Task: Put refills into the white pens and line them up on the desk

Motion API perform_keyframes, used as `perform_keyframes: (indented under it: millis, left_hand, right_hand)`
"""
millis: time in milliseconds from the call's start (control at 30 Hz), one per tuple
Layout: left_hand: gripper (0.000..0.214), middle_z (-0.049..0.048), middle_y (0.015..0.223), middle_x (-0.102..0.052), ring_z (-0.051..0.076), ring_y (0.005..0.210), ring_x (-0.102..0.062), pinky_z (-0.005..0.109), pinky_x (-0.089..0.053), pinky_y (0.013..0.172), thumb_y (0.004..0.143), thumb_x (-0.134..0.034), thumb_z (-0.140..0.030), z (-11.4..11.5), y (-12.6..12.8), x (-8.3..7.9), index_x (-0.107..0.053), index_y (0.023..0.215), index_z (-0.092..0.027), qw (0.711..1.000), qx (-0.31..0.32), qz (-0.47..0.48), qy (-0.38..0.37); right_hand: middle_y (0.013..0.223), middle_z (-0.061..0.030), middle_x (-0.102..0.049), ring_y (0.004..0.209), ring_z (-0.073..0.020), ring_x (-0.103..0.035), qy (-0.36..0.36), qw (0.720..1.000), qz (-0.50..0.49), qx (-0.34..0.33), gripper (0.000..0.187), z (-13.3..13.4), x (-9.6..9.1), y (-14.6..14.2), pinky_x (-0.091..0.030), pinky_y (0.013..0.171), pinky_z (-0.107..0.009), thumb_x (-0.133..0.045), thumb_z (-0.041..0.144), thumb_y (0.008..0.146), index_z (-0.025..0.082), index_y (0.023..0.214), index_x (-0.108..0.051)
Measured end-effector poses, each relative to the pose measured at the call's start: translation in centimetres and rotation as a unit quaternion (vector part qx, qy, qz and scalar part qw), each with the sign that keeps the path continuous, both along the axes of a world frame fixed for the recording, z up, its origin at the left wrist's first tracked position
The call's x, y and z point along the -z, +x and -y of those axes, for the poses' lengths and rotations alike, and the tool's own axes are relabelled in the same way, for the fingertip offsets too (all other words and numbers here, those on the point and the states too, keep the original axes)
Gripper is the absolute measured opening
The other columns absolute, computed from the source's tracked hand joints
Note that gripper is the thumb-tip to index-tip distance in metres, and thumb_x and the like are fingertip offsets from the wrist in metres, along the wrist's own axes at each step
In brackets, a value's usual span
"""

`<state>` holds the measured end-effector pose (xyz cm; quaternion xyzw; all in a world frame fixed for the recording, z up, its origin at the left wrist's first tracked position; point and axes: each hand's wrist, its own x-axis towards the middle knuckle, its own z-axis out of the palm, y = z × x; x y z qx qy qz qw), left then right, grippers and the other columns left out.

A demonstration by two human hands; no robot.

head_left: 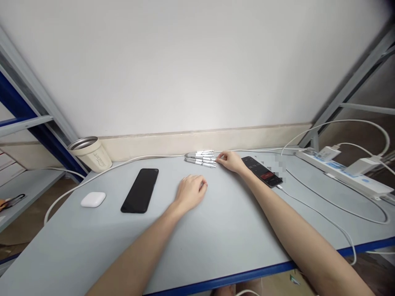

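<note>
Several white pens (200, 158) lie side by side near the back of the grey table (216, 230). My right hand (231, 160) rests at their right ends, its fingertips pinched together against the pen tips. Nearer to me, my left hand (190, 192) lies on the tabletop with its fingers loosely curled and nothing visible in it. It sits a little short of the pens and does not touch them.
A black phone (140, 190) and a white earbud case (93, 199) lie to the left, with a cream cup (91, 153) behind them. A second phone (261, 171), lit and on a white cable, lies right of my right hand. A power strip (345, 174) with chargers sits far right.
</note>
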<state>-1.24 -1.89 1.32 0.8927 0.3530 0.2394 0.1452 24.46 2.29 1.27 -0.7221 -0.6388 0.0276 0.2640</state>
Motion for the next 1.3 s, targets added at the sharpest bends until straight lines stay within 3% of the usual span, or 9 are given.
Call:
perform_keyframes:
  millis: [133, 267, 500, 633, 800, 1000, 1133, 1200, 1300]
  left_hand:
    - [0.015, -0.0006, 0.076, -0.064, 0.016, 0.077, -0.056, 0.028, -0.038, 0.068, 0.086, -0.046, -0.023, -0.1, 0.0, 0.1, -0.06, 0.081, -0.022, 1.0, 0.001, 0.003, 0.0]
    - [0.015, -0.0007, 0.077, -0.064, 0.016, 0.078, -0.056, 0.028, -0.038, 0.068, 0.086, -0.046, -0.023, 0.0, 0.0, 0.1, -0.06, 0.081, -0.022, 1.0, 0.003, 0.005, -0.001]
    - [0.015, -0.0012, 0.075, -0.064, 0.016, 0.076, -0.056, 0.027, -0.038, 0.065, 0.086, -0.046, -0.023, 0.2, 0.0, 0.1, -0.06, 0.08, -0.023, 1.0, 0.011, 0.007, 0.0]
    - [0.016, -0.0012, 0.074, -0.063, 0.016, 0.075, -0.056, 0.026, -0.039, 0.063, 0.086, -0.045, -0.024, 0.1, 0.0, 0.2, -0.06, 0.08, -0.023, 1.0, 0.005, 0.01, -0.009]
    - [0.016, -0.001, 0.074, -0.062, 0.016, 0.075, -0.056, 0.026, -0.039, 0.063, 0.085, -0.045, -0.024, 0.1, 0.1, 0.2, -0.061, 0.08, -0.023, 1.0, 0.007, 0.006, -0.006]
    - [0.016, -0.0017, 0.073, -0.062, 0.016, 0.074, -0.056, 0.026, -0.038, 0.062, 0.085, -0.045, -0.025, 0.2, 0.1, 0.3, -0.06, 0.079, -0.024, 1.0, 0.006, 0.01, -0.004]
    - [0.017, -0.0013, 0.073, -0.062, 0.016, 0.075, -0.056, 0.027, -0.039, 0.062, 0.085, -0.045, -0.024, 0.2, 0.1, 0.2, -0.061, 0.08, -0.023, 1.0, 0.005, 0.008, -0.009]
    - [0.016, -0.0013, 0.072, -0.062, 0.016, 0.075, -0.056, 0.027, -0.039, 0.063, 0.085, -0.045, -0.024, 0.2, 0.1, 0.2, -0.061, 0.08, -0.023, 1.0, 0.005, 0.009, -0.01]
    - [0.016, -0.001, 0.072, -0.062, 0.016, 0.076, -0.057, 0.027, -0.039, 0.063, 0.085, -0.046, -0.025, 0.2, 0.1, 0.1, -0.061, 0.08, -0.023, 1.0, 0.004, 0.007, -0.01]
  right_hand:
    - [0.086, -0.0056, -0.065, 0.08, -0.0182, -0.057, 0.041, 0.997, 0.061, 0.015, 0.02, 0.7, 0.5, 0.3, -0.037, 0.068, -0.025, -0.06, 0.036, 0.077, 0.018, 0.083, -0.067]
    - [0.1, -0.0062, -0.065, 0.088, -0.0202, -0.058, 0.022, 0.997, 0.07, 0.021, 0.021, 1.2, 0.4, -0.7, -0.039, 0.071, -0.027, -0.054, 0.035, 0.082, 0.022, 0.092, -0.068]
    - [0.089, -0.007, -0.067, 0.082, -0.0198, -0.059, -0.021, 0.995, 0.095, 0.021, 0.013, 1.7, -0.2, -0.8, -0.039, 0.069, -0.026, -0.058, 0.027, 0.074, 0.018, 0.084, -0.063]
    - [0.083, -0.0037, -0.067, 0.076, -0.0176, -0.059, -0.034, 0.995, 0.091, 0.018, 0.019, 2.1, -0.3, 0.0, -0.038, 0.067, -0.024, -0.059, 0.023, 0.072, 0.02, 0.091, -0.063]
    - [0.092, -0.0042, -0.065, 0.081, -0.018, -0.059, -0.023, 0.994, 0.107, -0.007, 0.022, 2.5, -0.6, -0.6, -0.038, 0.069, -0.025, -0.053, 0.029, 0.081, 0.025, 0.098, -0.067]
    - [0.098, -0.0103, -0.066, 0.086, -0.0218, -0.059, -0.025, 0.995, 0.092, 0.035, 0.017, 2.1, -0.5, -1.2, -0.04, 0.071, -0.029, -0.048, 0.028, 0.085, 0.019, 0.091, -0.062]
    - [0.089, -0.0076, -0.066, 0.069, -0.0181, -0.058, 0.037, 0.998, -0.012, 0.044, 0.018, 1.9, -1.0, -1.3, -0.041, 0.062, -0.028, -0.045, 0.031, 0.085, 0.019, 0.097, -0.053]
    - [0.071, -0.0029, -0.063, 0.054, -0.0145, -0.054, 0.047, 0.991, -0.128, 0.003, 0.019, 2.0, -1.5, -2.1, -0.04, 0.055, -0.026, -0.044, 0.036, 0.085, 0.02, 0.089, -0.051]
    - [0.044, 0.0029, -0.048, 0.039, -0.0124, -0.046, 0.006, 0.962, -0.261, -0.077, 0.035, 2.5, -2.2, -4.2, -0.036, 0.045, -0.024, -0.037, 0.051, 0.088, 0.02, 0.074, -0.047]
